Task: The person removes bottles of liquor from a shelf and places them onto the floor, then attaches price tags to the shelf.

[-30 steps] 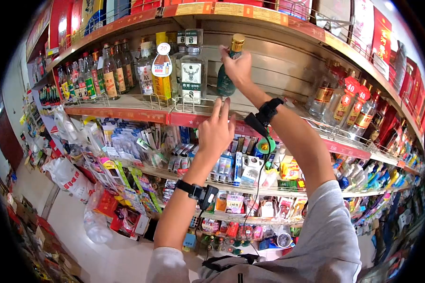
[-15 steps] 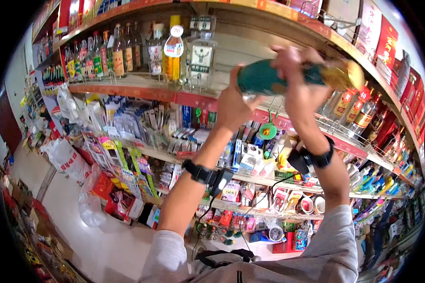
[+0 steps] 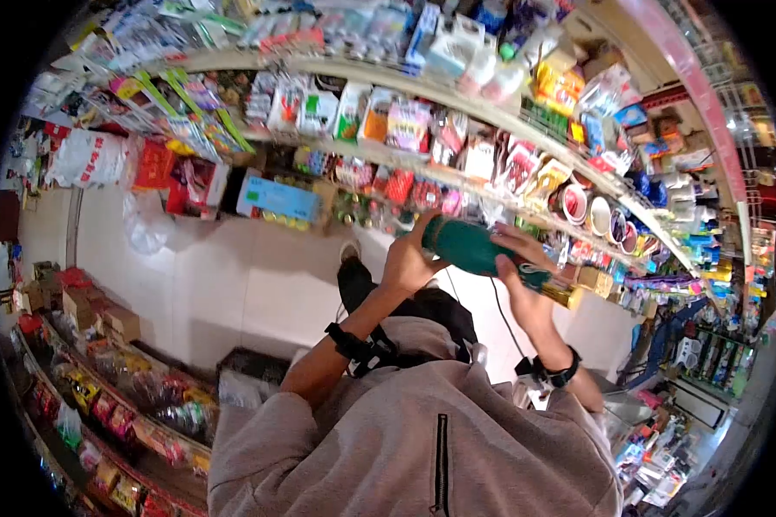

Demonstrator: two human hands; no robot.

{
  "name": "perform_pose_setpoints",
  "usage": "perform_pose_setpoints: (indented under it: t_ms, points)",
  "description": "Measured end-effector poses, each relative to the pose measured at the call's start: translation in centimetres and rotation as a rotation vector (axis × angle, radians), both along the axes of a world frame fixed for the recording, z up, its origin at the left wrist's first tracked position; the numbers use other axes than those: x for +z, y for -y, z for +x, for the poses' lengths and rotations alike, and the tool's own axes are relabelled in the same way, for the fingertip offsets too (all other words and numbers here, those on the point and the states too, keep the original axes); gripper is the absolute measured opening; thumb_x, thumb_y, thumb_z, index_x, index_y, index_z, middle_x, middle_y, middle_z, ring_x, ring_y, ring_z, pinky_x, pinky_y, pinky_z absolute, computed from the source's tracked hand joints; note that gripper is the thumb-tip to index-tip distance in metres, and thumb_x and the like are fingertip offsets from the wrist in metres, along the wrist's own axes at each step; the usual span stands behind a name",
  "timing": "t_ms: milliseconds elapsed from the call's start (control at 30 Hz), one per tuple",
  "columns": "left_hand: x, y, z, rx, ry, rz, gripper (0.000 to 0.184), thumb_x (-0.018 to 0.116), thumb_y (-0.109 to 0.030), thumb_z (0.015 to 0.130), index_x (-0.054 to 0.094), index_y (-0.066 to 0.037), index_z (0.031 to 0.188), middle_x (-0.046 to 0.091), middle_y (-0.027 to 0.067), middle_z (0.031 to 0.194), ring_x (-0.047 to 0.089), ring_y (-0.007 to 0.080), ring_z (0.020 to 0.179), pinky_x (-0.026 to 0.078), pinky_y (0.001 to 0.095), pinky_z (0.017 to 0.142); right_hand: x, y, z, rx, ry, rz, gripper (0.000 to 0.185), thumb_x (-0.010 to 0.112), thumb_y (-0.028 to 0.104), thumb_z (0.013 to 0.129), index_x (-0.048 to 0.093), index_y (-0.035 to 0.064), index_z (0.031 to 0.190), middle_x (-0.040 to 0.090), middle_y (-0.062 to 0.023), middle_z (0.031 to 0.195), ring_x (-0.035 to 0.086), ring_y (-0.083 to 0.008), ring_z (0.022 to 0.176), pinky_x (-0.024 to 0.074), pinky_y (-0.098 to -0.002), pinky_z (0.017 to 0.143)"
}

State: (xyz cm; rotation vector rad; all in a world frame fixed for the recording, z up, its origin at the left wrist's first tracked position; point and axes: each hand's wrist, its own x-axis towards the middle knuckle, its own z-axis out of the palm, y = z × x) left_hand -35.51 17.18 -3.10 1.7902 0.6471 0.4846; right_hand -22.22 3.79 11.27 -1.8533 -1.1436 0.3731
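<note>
A dark green bottle (image 3: pixel 467 247) with a gold neck and cap lies tilted on its side between my two hands, in front of my chest. My left hand (image 3: pixel 409 261) is closed around its base end. Against the shoulder near the gold cap, my right hand (image 3: pixel 526 274) has its fingers wrapped over the glass. Both wrists carry black straps with small devices. The bottle's label side is not readable.
Shelves of packaged goods (image 3: pixel 409 127) curve across the top and right. White cups (image 3: pixel 599 215) line a lower shelf. A blue box (image 3: pixel 278 200) and a white plastic bag (image 3: pixel 90 159) sit at left. A low shelf of snacks (image 3: pixel 116 379) stands lower left.
The bottle has come down from the upper shelf level to in front of my body, held in both hands throughout. My view has tilted down, bringing the floor and my foot into sight.
</note>
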Motion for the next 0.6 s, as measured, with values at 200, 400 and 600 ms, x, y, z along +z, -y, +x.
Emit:
perform_pose_setpoints:
  t_ms: [200, 400, 600]
  points:
    - [-12.7, 15.0, 0.2, -0.115, -0.407, -0.167, 0.09, 0.089, -0.033, 0.071, 0.039, -0.019, 0.145, 0.072, 0.0212, 0.105, 0.07, 0.0418, 0.096, 0.056, 0.0489, 0.082, -15.8, 13.6, 3.5, -0.302, -0.735, -0.297, 0.031, 0.067, 0.021, 0.099, 0.069, -0.002, 0.119, 0.071, -0.0112, 0.112, 0.066, -0.0181, 0.102, 0.0554, -0.0311, 0.089]
    - [-22.8, 23.8, 3.1, -0.2, -0.588, -0.351, 0.092, 0.087, -0.036, 0.074, 0.033, -0.021, 0.147, 0.071, 0.0205, 0.108, 0.068, 0.0459, 0.098, 0.055, 0.052, 0.085, -26.7, 21.4, 6.7, -0.411, -0.874, -0.382, 0.026, 0.068, 0.013, 0.097, 0.069, -0.0013, 0.119, 0.069, -0.0131, 0.115, 0.068, -0.0201, 0.099, 0.0616, -0.0342, 0.084]
    - [-39.6, 25.8, 6.2, -0.145, -0.71, -0.605, 0.113, 0.082, -0.034, 0.081, 0.0, -0.016, 0.157, 0.07, 0.0243, 0.112, 0.069, 0.0462, 0.095, 0.056, 0.0524, 0.081, -42.7, 21.2, 8.3, -0.306, -0.604, -0.339, 0.021, 0.07, 0.007, 0.094, 0.073, 0.001, 0.113, 0.07, -0.0179, 0.121, 0.068, -0.0213, 0.106, 0.0559, -0.03, 0.09]
